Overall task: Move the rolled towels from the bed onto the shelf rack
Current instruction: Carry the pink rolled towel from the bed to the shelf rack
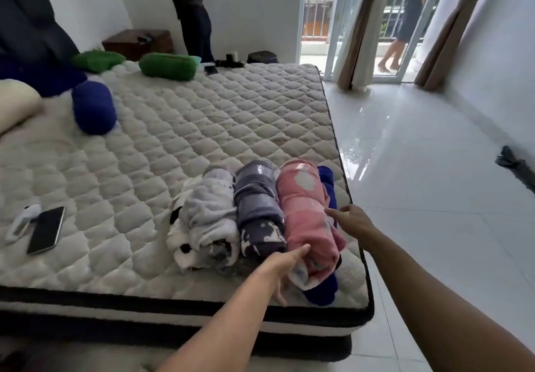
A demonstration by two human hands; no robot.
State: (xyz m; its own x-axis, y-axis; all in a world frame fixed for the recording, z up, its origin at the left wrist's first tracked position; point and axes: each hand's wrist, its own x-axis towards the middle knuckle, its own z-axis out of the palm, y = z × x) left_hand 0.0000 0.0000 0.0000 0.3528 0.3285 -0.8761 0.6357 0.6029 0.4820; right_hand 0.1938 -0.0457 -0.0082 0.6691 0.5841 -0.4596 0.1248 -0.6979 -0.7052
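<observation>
Several rolled towels lie side by side at the near right corner of the mattress: a white-grey towel, a dark grey-blue towel, a pink towel and a blue towel partly under the pink one. My left hand touches the near end of the pink towel, thumb on top and fingers spread. My right hand reaches to the pink towel's right side with its fingers apart. Farther off lie another blue roll and two green rolls. No shelf rack is in view.
A phone and a white object lie on the bed's left. A person stands at the far side beside a wooden box. Another person walks outside the glass door. White tiled floor stretches to the right.
</observation>
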